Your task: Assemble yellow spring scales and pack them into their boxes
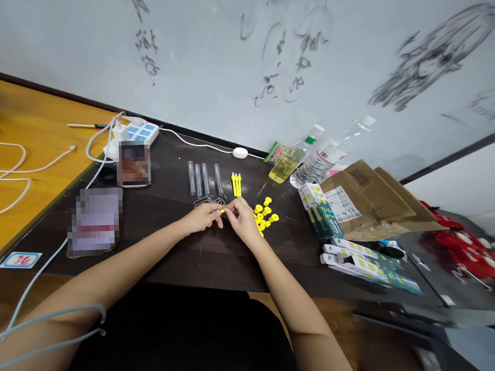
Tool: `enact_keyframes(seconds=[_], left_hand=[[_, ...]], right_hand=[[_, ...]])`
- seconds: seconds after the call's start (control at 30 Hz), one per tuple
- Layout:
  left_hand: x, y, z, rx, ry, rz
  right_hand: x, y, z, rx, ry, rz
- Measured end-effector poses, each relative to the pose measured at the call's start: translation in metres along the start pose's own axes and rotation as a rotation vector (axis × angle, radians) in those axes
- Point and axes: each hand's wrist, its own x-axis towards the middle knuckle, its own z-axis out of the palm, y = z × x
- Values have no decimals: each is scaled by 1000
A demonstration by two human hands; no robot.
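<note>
Fingers (214,207) of left hand (202,217) and right hand (243,220) nearly closed, pinching small yellow piece (223,210) between them, over surface (185,269); piece mostly hidden. Probably best: left steady, right making small, light moves. Keep right hand off yellow parts (267,211) just beside it; 4 clear tubes (205,179) beyond left.

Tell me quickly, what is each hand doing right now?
Left hand: closed, pinching a small yellow piece.
Right hand: fingers bent in at the same piece; whether it grips it can't be told.
</note>
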Motion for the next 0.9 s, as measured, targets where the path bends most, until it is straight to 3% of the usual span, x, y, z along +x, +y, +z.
enact_keyframes(seconds=[0.1, 0.23, 0.37, 0.5, 0.77, 0.9], left_hand=[[-2, 3, 3, 8, 86, 81], [-6, 14, 1, -200, 55, -9], [-7, 20, -3, -333, 77, -3], [-7, 19, -3, -377, 46, 26], [-1, 7, -4, -212, -50, 15], [1, 5, -8, -117, 85, -36]], right_hand=[[1, 0, -1, 61, 24, 9], [3, -2, -3, 149, 81, -4], [3, 2, -4, 244, 110, 75], [2, 6, -2, 257, 20, 111], [3, -3, 4, 508, -106, 178], [3, 3, 6, 649, -160, 261]])
